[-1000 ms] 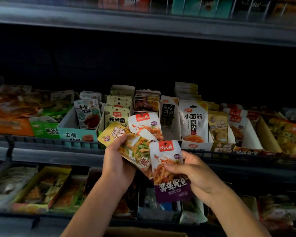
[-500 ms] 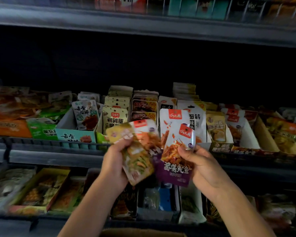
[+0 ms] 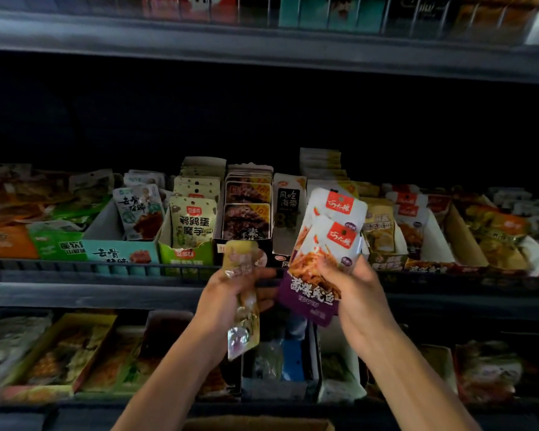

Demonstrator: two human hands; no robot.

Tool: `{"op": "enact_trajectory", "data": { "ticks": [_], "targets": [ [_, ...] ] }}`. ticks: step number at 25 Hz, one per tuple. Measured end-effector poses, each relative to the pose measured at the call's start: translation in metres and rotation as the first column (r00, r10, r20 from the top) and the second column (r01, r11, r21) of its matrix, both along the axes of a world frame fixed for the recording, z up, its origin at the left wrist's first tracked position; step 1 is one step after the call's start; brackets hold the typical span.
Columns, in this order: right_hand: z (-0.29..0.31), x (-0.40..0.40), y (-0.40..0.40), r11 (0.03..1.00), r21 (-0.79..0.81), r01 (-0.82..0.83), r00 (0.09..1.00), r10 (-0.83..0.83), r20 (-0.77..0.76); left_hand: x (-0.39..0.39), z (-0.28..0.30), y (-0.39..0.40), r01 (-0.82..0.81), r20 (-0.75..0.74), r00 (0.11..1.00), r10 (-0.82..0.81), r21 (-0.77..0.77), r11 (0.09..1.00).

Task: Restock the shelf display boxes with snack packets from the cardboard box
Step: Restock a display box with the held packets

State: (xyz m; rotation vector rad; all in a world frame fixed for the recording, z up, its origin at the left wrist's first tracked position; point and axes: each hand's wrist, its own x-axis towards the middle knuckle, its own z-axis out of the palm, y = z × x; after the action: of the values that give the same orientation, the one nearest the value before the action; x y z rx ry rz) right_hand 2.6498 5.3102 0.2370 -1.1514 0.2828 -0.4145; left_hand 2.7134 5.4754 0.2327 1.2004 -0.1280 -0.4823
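The right hand (image 3: 353, 293) grips 2 white-and-purple snack packets (image 3: 324, 253), fanned one behind the other in front of the middle shelf (image 3: 100, 293). Each packet has a white top with a red logo square, a picture of orange shredded food across the middle, and a purple band with white characters at the bottom. The right fingers are curled round the packets' lower right edge, the thumb pressing on the front.

The left hand (image 3: 231, 293) holds a yellowish packet (image 3: 245, 303), blurred and turned nearly edge-on, its lower end hanging below the palm; the left fingers are clamped round its middle.

Behind both hands, open display boxes stand in a row on the shelf: a teal display box (image 3: 119, 253), a green display box (image 3: 187, 253) with pale green packets standing upright, and a dark display box (image 3: 246, 213) of brown packets. At the bottom edge, the rim of the cardboard box (image 3: 259, 423) shows between the forearms.
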Motion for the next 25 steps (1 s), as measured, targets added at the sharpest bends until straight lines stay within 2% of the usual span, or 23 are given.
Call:
{"op": "enact_trajectory", "data": {
  "ticks": [2,4,6,10,15,17,19,21,22,24,25],
  "targets": [
    [-0.003,0.0,0.013,0.999,-0.034,-0.033,0.999,0.032,-0.013,-0.012,-0.005,-0.007,0.099,0.101,0.988,-0.113,0.138,0.985],
    [-0.005,0.002,0.021,0.999,-0.021,-0.025,1.0,0.025,-0.017,-0.023,-0.009,-0.015,0.199,0.177,0.956,-0.236,0.204,0.958],
    [-0.004,0.003,0.019,0.999,0.033,0.002,0.999,-0.003,0.037,-0.026,-0.008,-0.021,0.172,0.187,0.959,-0.213,0.211,0.962],
    [0.005,-0.004,-0.003,0.995,0.085,-0.044,0.995,0.036,0.095,-0.029,-0.006,-0.029,0.165,0.133,0.973,-0.191,0.184,0.969],
    [0.023,-0.023,-0.043,0.995,0.046,-0.088,0.996,0.089,-0.01,-0.042,0.004,-0.068,0.222,0.168,0.952,-0.256,0.196,0.955],
    [0.039,-0.029,-0.077,0.998,0.044,0.041,0.997,-0.044,0.056,-0.042,0.011,-0.09,0.223,0.169,0.952,-0.254,0.184,0.957],
    [0.055,-0.029,-0.129,0.946,0.087,0.311,0.939,-0.32,0.126,-0.036,0.018,-0.111,0.185,0.173,0.962,-0.211,0.15,0.971],
    [0.06,-0.02,-0.181,0.874,-0.023,0.485,0.87,-0.481,0.107,-0.028,0.024,-0.124,0.146,0.168,0.971,-0.168,0.137,0.98],
    [0.058,-0.013,-0.2,0.857,-0.13,0.499,0.866,-0.49,0.095,-0.025,0.026,-0.129,0.134,0.17,0.973,-0.157,0.139,0.981],
    [0.047,0.003,-0.228,0.829,-0.395,0.395,0.908,-0.418,0.03,-0.02,0.026,-0.133,0.124,0.171,0.974,-0.149,0.146,0.981],
    [0.04,0.01,-0.238,0.779,-0.547,0.307,0.923,-0.384,-0.029,-0.019,0.025,-0.133,0.131,0.17,0.973,-0.157,0.154,0.979]
  ]
}}
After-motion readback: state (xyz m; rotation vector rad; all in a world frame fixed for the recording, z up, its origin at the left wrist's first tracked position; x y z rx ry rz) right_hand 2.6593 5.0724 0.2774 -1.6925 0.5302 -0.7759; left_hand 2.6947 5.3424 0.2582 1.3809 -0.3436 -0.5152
